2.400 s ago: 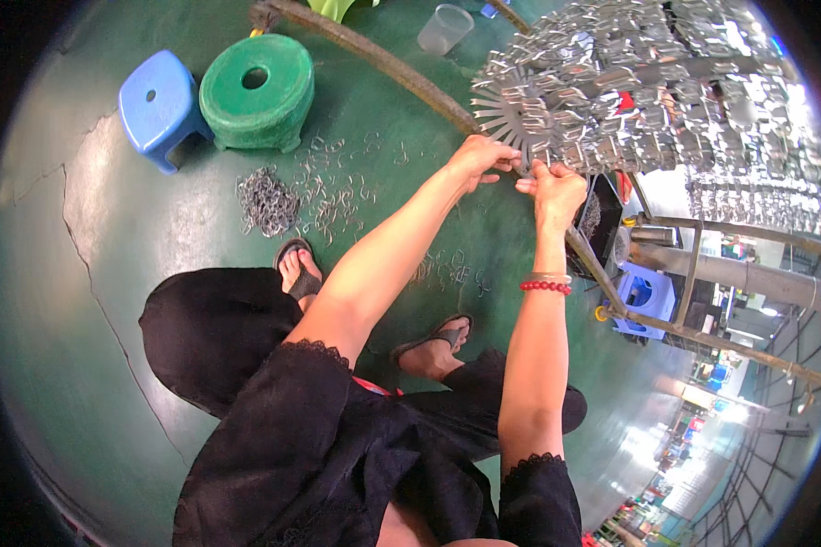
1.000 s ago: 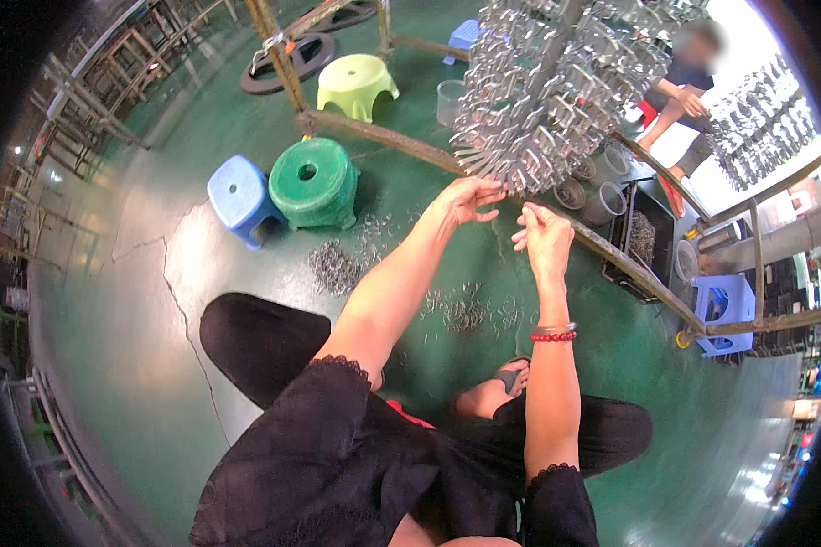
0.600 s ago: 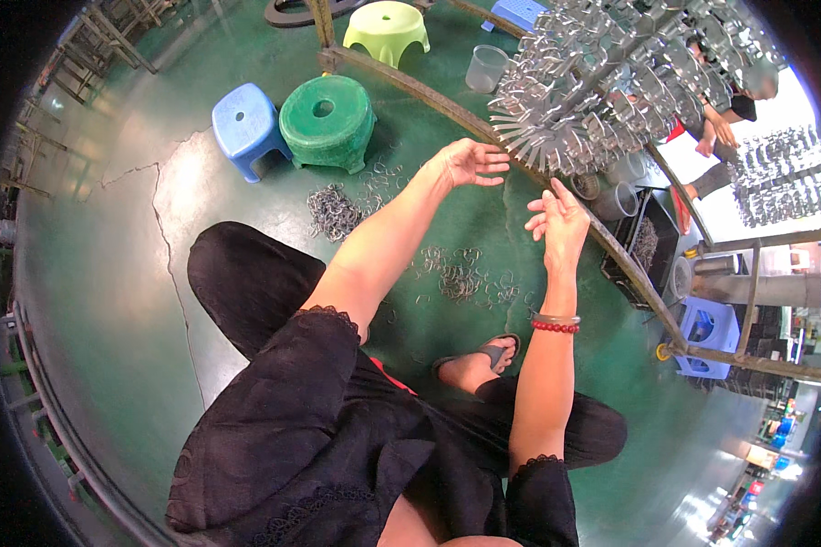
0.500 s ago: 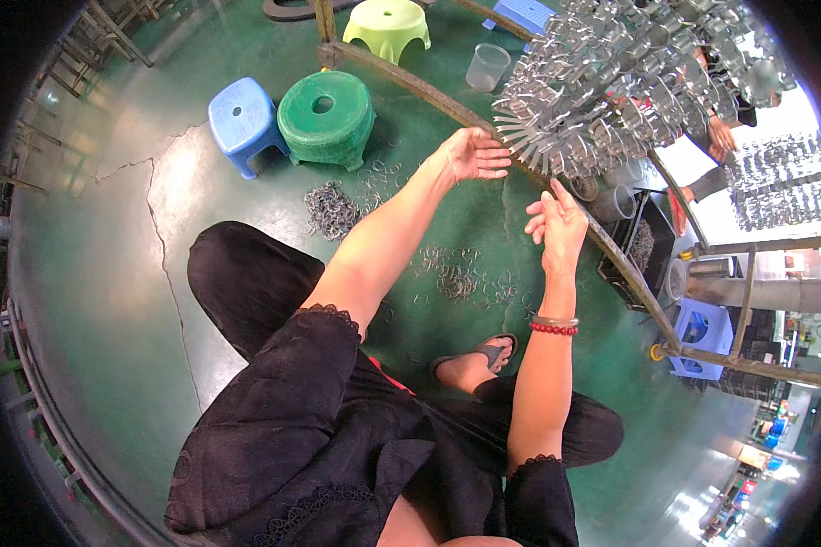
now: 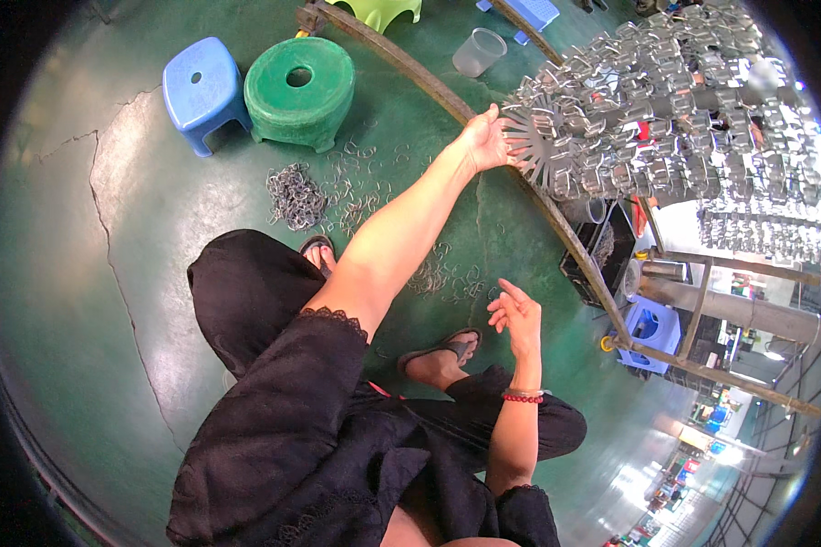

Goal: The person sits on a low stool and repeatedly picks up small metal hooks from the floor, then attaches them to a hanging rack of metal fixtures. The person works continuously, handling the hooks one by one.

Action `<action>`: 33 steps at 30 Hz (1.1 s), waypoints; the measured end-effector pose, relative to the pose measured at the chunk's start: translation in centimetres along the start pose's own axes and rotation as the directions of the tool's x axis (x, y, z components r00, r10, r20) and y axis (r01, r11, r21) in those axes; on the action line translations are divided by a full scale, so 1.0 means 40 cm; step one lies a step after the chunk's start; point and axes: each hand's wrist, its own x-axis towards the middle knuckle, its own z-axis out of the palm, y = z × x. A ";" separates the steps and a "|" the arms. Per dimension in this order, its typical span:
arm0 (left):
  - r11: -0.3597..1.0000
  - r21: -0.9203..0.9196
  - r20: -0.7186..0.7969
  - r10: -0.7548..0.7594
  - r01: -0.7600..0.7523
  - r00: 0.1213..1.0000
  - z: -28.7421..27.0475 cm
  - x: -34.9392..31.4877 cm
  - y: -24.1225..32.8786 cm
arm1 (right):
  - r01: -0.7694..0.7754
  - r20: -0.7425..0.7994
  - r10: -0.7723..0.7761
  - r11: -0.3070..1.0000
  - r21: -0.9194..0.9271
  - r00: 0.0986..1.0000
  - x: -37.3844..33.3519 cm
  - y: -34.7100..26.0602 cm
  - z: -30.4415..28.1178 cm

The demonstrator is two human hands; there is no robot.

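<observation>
Large rows of shiny metal pieces (image 5: 648, 118) stand at the upper right, ending toward me in a fan of flat metal strips (image 5: 536, 146). My left hand (image 5: 485, 141) reaches up to this fan with its fingers stretched out and apart. Its fingertips overlap the strips; whether they press on them I cannot tell. Lower down, my right hand (image 5: 518, 314) hovers over the green floor, its index finger extended and the others loosely bent, with nothing visible in it. Small curved metal pieces (image 5: 442, 278) lie scattered on the floor between my forearms.
A denser pile of metal pieces (image 5: 296, 196) lies left of my left forearm. Beyond it stand a green stool (image 5: 283, 100) and a blue stool (image 5: 190, 77). A long bar (image 5: 556, 223) crosses in front of a black crate (image 5: 616, 242). A clear plastic cup (image 5: 479, 53) sits farther back.
My right hand has dropped away from the metal rows toward me. My left hand now meets the fan of strips, which has turned. The whole view has shifted.
</observation>
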 end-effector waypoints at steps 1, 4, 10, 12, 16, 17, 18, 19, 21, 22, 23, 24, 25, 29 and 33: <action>0.999 -0.032 -0.016 0.006 -0.006 1.000 -0.005 -0.004 -0.005 | -0.015 -0.014 0.015 1.000 -0.003 1.000 0.001 0.000 -0.001; 0.996 -0.087 -0.036 0.024 -0.027 0.999 -0.006 -0.019 -0.004 | 0.000 -0.001 0.000 1.000 0.010 1.000 0.017 0.010 0.010; 0.987 -0.160 -0.024 0.000 -0.004 1.000 -0.125 0.009 -0.069 | -0.016 0.015 0.016 1.000 0.006 1.000 0.021 0.006 0.033; 0.986 0.157 -0.067 -0.055 0.065 0.996 -0.134 -0.031 -0.116 | -0.078 0.000 0.082 0.942 -0.327 0.997 -0.067 -0.009 -0.005; 0.762 0.635 -0.097 -0.085 0.127 0.992 -0.335 -0.216 0.052 | 0.104 0.196 0.064 0.670 -0.735 0.978 -0.135 -0.048 -0.207; 0.438 0.848 -0.359 0.061 0.298 0.931 -0.314 -0.233 -0.032 | -0.101 -0.029 0.114 0.704 -0.703 0.993 -0.203 -0.019 -0.301; 0.374 0.837 -0.426 -0.009 0.398 0.905 -0.397 -0.257 -0.034 | -0.118 -0.130 0.033 0.668 -0.735 0.991 -0.230 0.002 -0.396; 0.161 0.902 -0.410 0.024 0.401 0.912 -0.401 -0.298 -0.079 | -0.166 -0.222 0.000 0.666 -0.727 0.975 -0.255 0.036 -0.488; -0.299 0.902 -0.334 -0.028 0.311 0.942 -0.433 -0.354 -0.133 | -0.242 -0.327 0.018 0.709 -0.662 0.945 -0.301 0.042 -0.589; -0.372 0.873 -0.357 -0.046 0.316 0.933 -0.471 -0.381 -0.167 | -0.229 -0.331 -0.003 0.717 -0.658 0.943 -0.311 0.050 -0.622; -0.546 0.793 -0.354 -0.053 0.270 0.934 -0.427 -0.388 -0.226 | -0.240 -0.353 -0.005 0.724 -0.647 0.936 -0.326 0.073 -0.651; -0.605 0.760 -0.345 -0.063 0.239 0.936 -0.422 -0.416 -0.252 | -0.249 -0.375 -0.014 0.725 -0.642 0.927 -0.303 0.074 -0.631; -0.670 0.726 -0.305 -0.109 0.157 0.946 -0.417 -0.435 -0.275 | -0.235 -0.330 0.004 0.711 -0.663 0.944 -0.272 0.091 -0.628; -0.769 0.638 -0.192 -0.112 0.037 0.975 -0.402 -0.478 -0.339 | -0.115 -0.204 -0.042 0.707 -0.698 0.978 -0.192 0.126 -0.540; -0.770 0.638 -0.114 -0.065 0.023 0.991 -0.398 -0.494 -0.361 | -0.089 -0.110 0.025 0.770 -0.631 0.994 -0.191 0.096 -0.498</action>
